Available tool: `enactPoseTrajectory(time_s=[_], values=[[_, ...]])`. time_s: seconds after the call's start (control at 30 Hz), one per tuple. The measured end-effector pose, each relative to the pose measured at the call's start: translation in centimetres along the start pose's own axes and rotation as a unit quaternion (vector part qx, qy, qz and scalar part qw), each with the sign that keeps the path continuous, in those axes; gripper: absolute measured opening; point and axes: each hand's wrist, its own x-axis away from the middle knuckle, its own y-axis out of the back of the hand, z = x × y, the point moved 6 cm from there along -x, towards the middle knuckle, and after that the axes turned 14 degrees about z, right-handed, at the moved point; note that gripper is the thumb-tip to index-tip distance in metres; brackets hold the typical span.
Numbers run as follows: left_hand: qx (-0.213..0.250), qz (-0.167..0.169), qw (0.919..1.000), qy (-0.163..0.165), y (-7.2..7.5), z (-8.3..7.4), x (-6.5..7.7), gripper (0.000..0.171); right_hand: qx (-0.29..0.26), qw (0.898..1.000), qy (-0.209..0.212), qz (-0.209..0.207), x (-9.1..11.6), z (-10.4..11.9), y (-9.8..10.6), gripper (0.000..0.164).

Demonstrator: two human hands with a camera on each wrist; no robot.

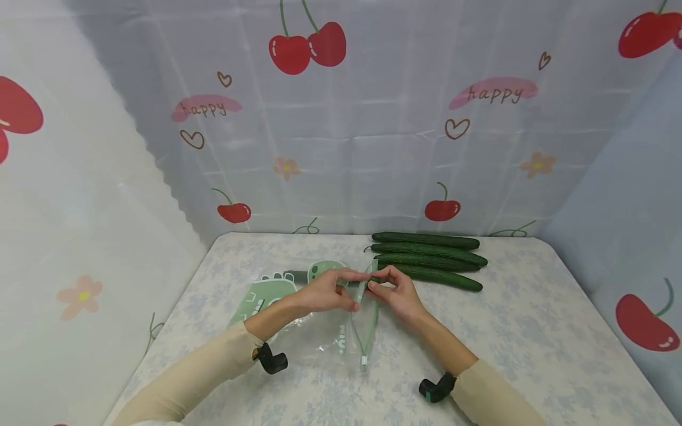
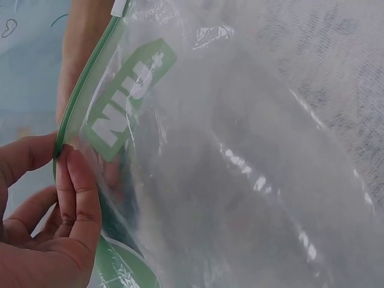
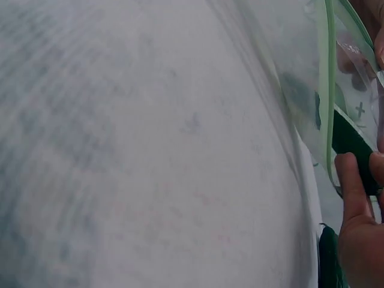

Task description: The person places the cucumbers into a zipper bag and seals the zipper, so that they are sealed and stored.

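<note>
A clear zip bag [image 1: 314, 340] with green print lies on the table, its green-edged mouth turned to the right. My left hand [image 1: 326, 291] pinches one edge of that mouth between thumb and fingers, as the left wrist view shows. Inside the bag lies a dark green cucumber [image 1: 296, 276], partly hidden by the print and my left hand. At the mouth, my right hand [image 1: 396, 299] pinches the cucumber's near end, which shows dark between the fingers in the right wrist view. A white slider [image 1: 364, 360] sits at the low end of the zip.
Several more cucumbers [image 1: 426, 248] lie side by side at the back of the table, just beyond my right hand. The table [image 1: 479, 337] has a pale, blue-patterned cover. A curtain [image 1: 362, 148] printed with cherries stands behind it and at both sides.
</note>
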Motion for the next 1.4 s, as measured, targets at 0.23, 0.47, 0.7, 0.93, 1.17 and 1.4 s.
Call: enactPoseTrajectory(time_s=[0.23, 0.47, 0.7, 0.93, 1.17, 1.4], values=[[-0.008, 0.007, 0.9999, 0.005, -0.4, 1.9, -0.3, 0.072, 0.154, 0.985, -0.081, 0.011, -0.1, -0.3, 0.2, 0.023], [-0.013, 0.013, 0.9998, 0.0, -0.7, 2.4, -0.6, 0.072, 0.212, 0.971, -0.103, 0.02, -0.3, 0.2, 0.7, 0.031], [-0.002, 0.013, 0.9999, 0.002, -0.5, 2.4, -0.6, 0.073, 0.143, 0.983, -0.112, 0.036, -0.2, 0.2, 1.1, 0.037], [0.005, 0.008, 1.0, -0.001, -0.4, 2.4, -0.6, 0.074, 0.136, 0.983, -0.118, 0.024, -0.5, 0.1, 1.2, 0.028], [0.006, 0.007, 0.9999, 0.004, -0.4, 2.9, -0.7, 0.074, 0.171, 0.977, -0.131, -0.005, -1.3, -0.3, 1.2, 0.018], [0.001, 0.002, 1.0, 0.0, -0.4, 3.3, -0.8, 0.074, 0.175, 0.974, -0.143, -0.032, -2.0, -0.7, 1.3, 0.02]])
